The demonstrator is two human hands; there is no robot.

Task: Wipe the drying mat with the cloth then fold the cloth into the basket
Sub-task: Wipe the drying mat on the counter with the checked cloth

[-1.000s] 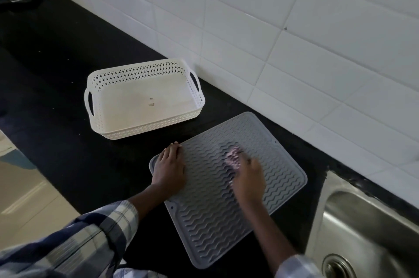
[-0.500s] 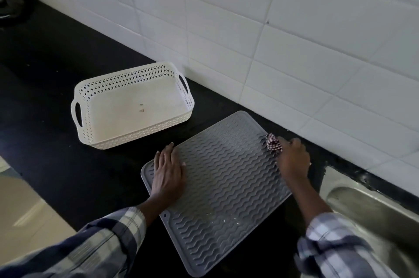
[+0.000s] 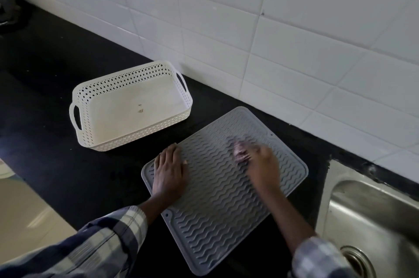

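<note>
A grey ribbed drying mat lies on the black counter. My left hand presses flat on the mat's left corner, fingers spread. My right hand is blurred over the upper middle of the mat, closed on a small bunched pinkish cloth that pokes out past its fingers and touches the mat. A white perforated basket with handles stands to the upper left of the mat, with nothing in it but a small speck on its floor.
A steel sink with a drain sits at the right, close to the mat's edge. White wall tiles rise behind the counter. The black counter stretches left; its front edge drops to a pale floor at lower left.
My right hand has swept the cloth from the mat's far right corner back toward the mat's middle. My left hand stays pressed on the left corner.
</note>
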